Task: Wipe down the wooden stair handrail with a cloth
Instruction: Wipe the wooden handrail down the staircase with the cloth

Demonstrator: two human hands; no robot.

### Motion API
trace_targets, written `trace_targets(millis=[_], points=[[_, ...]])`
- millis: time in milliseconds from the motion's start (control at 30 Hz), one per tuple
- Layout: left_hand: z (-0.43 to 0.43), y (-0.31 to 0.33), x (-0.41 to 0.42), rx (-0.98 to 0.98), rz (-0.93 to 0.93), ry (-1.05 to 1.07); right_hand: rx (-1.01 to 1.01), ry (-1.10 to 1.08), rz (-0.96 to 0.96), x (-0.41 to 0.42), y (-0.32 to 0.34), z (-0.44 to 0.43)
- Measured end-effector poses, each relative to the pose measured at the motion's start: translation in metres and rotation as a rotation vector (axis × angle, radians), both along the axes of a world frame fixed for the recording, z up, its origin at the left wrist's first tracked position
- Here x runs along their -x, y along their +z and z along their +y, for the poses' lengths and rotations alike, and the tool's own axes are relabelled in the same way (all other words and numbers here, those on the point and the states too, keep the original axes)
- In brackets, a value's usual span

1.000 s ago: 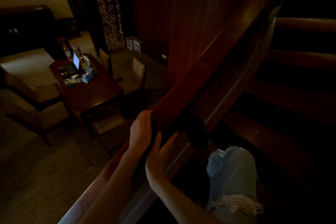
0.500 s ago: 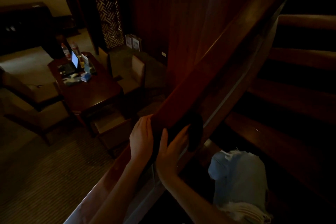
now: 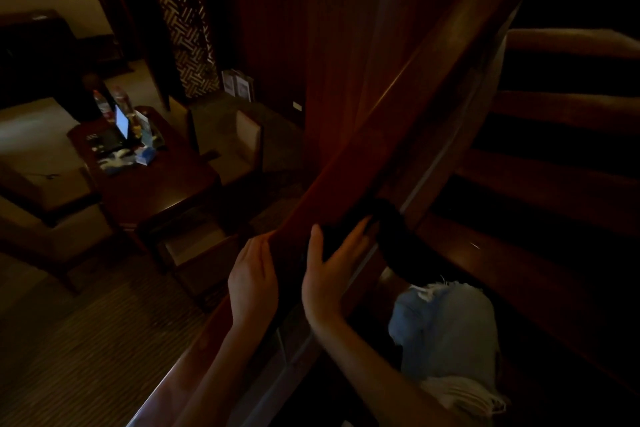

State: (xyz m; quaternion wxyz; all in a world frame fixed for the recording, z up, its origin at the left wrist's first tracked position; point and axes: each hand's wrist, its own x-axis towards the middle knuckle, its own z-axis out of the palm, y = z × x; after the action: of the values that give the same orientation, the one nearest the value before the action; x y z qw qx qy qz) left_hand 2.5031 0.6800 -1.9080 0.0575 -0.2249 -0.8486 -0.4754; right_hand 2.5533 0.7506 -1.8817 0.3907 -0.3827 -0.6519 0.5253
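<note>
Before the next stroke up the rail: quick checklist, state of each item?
1. Cloth on the handrail: ok, it lies against the stair-side face, with one end hanging below.
2. Right hand on the cloth: ok, straight fingers press it to the rail.
3. Left hand steadying: ok, it rests on the rail's outer edge, off the cloth.
4. Path up the rail: ok, nothing shows on it.
5. Cloth condition: cannot tell, too dark.
6. Footing: cannot tell, only one knee shows.
</note>
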Motion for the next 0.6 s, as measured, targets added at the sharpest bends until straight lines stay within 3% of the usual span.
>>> trace_targets(millis=[133,267,433,600], points=[[-0.002,-0.001,0.001,0.016,0.002,0.005,0.107,-0.068,0.084,0.019,0.040,0.061],[0.006,0.006,0.003,0.025,-0.062,-0.003,0.037,-0.134,0.140,0.034,0.076,0.126],[0.053,0.045,0.024,0.100,0.056,-0.137,0.043,-0.102,0.122,0.023,0.049,0.084],[0.095,0.061,0.036,0.063,-0.113,-0.158,0.024,-0.088,0.118,0.028,0.062,0.103]])
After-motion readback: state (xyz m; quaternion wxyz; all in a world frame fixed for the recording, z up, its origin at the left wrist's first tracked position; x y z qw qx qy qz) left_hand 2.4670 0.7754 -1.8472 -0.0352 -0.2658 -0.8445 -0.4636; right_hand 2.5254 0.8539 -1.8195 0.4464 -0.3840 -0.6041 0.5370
